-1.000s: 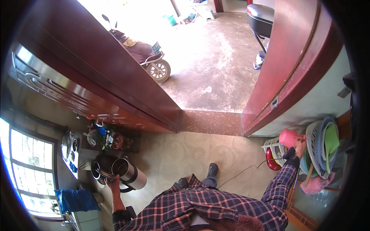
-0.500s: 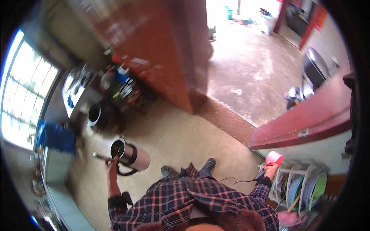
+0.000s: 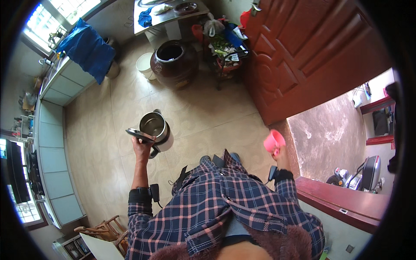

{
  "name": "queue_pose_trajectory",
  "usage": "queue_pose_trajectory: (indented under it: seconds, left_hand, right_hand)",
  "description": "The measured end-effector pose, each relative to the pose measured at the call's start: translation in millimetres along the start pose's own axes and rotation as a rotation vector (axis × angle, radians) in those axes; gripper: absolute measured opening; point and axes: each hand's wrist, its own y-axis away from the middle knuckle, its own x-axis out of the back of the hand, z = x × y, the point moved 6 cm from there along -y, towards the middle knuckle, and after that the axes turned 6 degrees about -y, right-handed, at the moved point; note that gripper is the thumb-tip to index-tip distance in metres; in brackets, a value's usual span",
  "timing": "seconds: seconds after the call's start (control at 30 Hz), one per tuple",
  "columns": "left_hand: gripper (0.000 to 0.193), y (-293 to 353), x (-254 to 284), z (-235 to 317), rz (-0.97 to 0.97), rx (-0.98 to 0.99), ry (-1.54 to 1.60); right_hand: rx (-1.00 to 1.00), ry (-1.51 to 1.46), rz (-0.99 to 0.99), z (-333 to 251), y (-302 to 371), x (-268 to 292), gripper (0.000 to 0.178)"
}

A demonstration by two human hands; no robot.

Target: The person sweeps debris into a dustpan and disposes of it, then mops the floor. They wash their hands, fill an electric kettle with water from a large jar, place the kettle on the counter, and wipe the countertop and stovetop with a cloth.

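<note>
My left hand (image 3: 140, 148), out in front on the left, is closed around the handle of a kettle (image 3: 166, 142). This kettle has a pale pink body, a steel inside and a dark handle; its lid (image 3: 139, 134) stands open on the side near my hand. What lies at its bottom is hard to make out. On the right, my right hand (image 3: 277, 155) grips a pink plastic cup (image 3: 273, 141) by its handle, apart from the kettle. Ahead on the floor stands a big brown glazed jar (image 3: 175, 71) with a dark open mouth.
A white bucket (image 3: 145, 67) stands left of the jar. Behind is a table (image 3: 162, 24); a rack of vegetables (image 3: 227, 47) is beside the open red-brown door (image 3: 299, 56). Pale cabinets (image 3: 54, 149) run along the left. Lower left is a wooden chair (image 3: 106, 232).
My view has swung toward the left, so the jar and table are now ahead and the doorway lies at the right. Both hands keep hold of the kettle and cup.
</note>
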Motion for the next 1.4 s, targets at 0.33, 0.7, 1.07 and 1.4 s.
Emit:
queue_pose_trajectory:
  seconds: [0.33, 0.7, 1.07, 1.4]
  left_hand:
    - [0.034, 39, 61, 35, 0.098, 0.158, 0.034]
    - [0.034, 116, 95, 29, 0.130, 0.262, -0.028]
    - [0.044, 91, 43, 74, -0.135, -0.107, -0.461]
    - [0.050, 41, -15, 121, -0.259, 0.088, -0.076]
  right_hand:
    - [-0.008, 0.573, -0.477, -41, 34, -244, 0.020]
    - [0.197, 1.096, -0.593, 26, 46, -393, 0.030]
    - [1.172, 1.931, -0.342, 41, 86, -411, 0.027]
    - [0.985, 2.068, -0.165, 55, 58, -360, 0.027]
